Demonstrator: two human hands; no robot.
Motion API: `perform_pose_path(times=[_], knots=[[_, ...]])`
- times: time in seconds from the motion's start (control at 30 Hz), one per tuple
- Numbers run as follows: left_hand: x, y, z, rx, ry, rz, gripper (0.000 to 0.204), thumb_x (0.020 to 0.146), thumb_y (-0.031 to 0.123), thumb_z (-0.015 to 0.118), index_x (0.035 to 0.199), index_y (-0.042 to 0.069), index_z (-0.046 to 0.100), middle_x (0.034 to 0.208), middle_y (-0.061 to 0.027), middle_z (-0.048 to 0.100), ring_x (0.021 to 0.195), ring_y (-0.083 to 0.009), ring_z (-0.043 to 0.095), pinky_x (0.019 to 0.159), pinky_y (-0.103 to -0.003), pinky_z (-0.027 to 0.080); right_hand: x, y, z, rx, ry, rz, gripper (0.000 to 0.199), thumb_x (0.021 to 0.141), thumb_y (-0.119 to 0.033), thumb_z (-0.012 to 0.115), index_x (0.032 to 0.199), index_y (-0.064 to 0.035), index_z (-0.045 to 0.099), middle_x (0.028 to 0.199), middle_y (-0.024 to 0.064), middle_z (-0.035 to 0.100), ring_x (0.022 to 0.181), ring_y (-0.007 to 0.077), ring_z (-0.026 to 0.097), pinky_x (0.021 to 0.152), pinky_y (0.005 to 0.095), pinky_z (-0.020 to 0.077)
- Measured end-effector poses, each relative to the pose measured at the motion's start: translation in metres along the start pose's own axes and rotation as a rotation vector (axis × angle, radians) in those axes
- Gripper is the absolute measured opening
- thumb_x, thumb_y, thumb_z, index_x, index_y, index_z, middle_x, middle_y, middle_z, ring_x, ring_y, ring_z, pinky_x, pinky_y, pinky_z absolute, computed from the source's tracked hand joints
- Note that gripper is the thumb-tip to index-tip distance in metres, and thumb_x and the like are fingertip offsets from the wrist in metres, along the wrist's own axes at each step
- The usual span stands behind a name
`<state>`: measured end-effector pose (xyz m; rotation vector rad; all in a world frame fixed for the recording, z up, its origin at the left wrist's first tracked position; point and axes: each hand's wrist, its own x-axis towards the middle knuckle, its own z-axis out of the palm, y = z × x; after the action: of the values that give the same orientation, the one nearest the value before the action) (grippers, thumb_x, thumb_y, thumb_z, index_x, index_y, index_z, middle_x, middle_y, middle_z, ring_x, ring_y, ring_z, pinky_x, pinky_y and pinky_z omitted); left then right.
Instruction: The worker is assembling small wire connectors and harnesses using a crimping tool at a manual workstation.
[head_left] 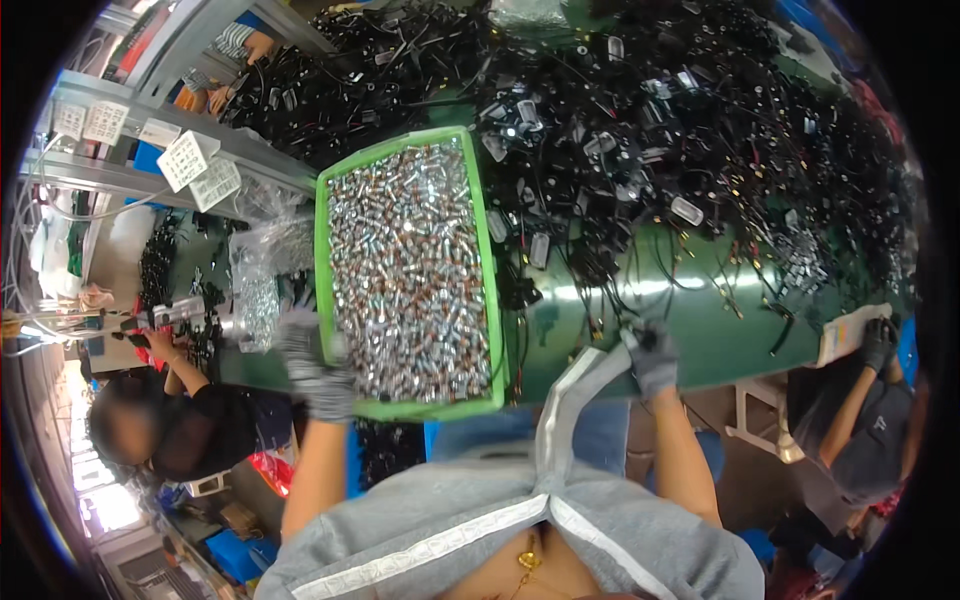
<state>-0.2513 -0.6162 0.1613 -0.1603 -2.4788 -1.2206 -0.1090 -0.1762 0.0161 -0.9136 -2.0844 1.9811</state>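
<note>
Left hand [315, 365], gloved, clasps the near left rim of the green tray [492, 300], heaped with small metal parts [405, 265] (on the green table [680, 330]). Right hand [652, 355], gloved, pinches a grey strip [570, 400]; black cables [650, 120] lie beyond

I count one green tray [322, 260] on the green bench [680, 320], filled with small silver metal parts [405, 270], far too many for me to number. One clear plastic bag [255, 280] of similar parts lies just left of it. Black cable assemblies [650, 130] cover the far side in one tangled heap, uncountable. My two gloved hands show: left hand [315, 365], right hand [652, 355]. Two other people are in view, one on each side.
</note>
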Motion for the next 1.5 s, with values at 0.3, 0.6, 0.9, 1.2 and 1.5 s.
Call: perform_pose_path(times=[0.3, 0.6, 0.9, 1.2, 1.5], knots=[[-0.011, -0.074, -0.019, 0.277, -0.245, -0.127, 0.048, 0.097, 0.028, 0.051, 0.138, 0.008, 0.036, 0.12, -0.013, 0.054, 0.096, -0.0205, 0.055, 0.083, -0.032, 0.046, -0.007, 0.026, 0.005, 0.118, -0.001, -0.341, 0.028, 0.087, 0.002, 0.061, 0.113, -0.0064, 0.059, 0.101, 0.0066, 0.066, 0.087, 0.013, 0.062, 0.08, 0.0264, 0.0508], [-0.017, -0.058, -0.016, 0.547, -0.323, -0.033, 0.07, 0.09, 0.056, 0.046, 0.137, 0.006, 0.036, 0.135, -0.0275, 0.041, 0.123, -0.0414, 0.044, 0.103, -0.044, 0.034, 0.019, 0.024, -0.006, 0.088, 0.044, -0.292, 0.026, 0.082, -0.012, 0.072, 0.105, -0.006, 0.063, 0.087, 0.0023, 0.065, 0.072, 0.0076, 0.058, 0.059, 0.021, 0.0458], [0.005, -0.096, -0.022, 0.46, -0.145, 0.078, 0.077, 0.082, 0.065, 0.05, 0.131, 0.006, 0.045, 0.123, -0.0281, 0.054, 0.118, -0.0418, 0.051, 0.098, -0.047, 0.041, -0.027, 0.002, 0.043, -0.093, 0.23, -0.447, 0.025, 0.083, -0.014, 0.072, 0.106, -0.0106, 0.064, 0.08, -0.0008, 0.061, 0.064, 0.0073, 0.052, 0.052, 0.0195, 0.0422], [-0.029, -0.105, -0.032, 0.155, -0.016, 0.052, 0.06, 0.081, 0.054, 0.06, 0.122, 0.01, 0.051, 0.118, -0.0209, 0.057, 0.107, -0.0357, 0.058, 0.089, -0.042, 0.046, -0.024, 0.033, 0.063, -0.061, 0.253, -0.527, 0.027, 0.08, -0.014, 0.075, 0.103, -0.0036, 0.064, 0.09, 0.004, 0.066, 0.08, 0.0101, 0.061, 0.067, 0.0231, 0.0492], [0.067, -0.182, -0.037, 0.094, 0.106, 0.23, 0.025, 0.086, 0.026, 0.061, 0.107, 0.012, 0.062, 0.097, -0.0142, 0.064, 0.091, -0.0295, 0.061, 0.081, -0.039, 0.049, -0.04, 0.045, 0.044, 0.089, 0.335, -0.501, 0.027, 0.083, -0.011, 0.071, 0.108, -0.0078, 0.061, 0.084, 0.0007, 0.063, 0.063, 0.0061, 0.052, 0.056, 0.0191, 0.0422]])
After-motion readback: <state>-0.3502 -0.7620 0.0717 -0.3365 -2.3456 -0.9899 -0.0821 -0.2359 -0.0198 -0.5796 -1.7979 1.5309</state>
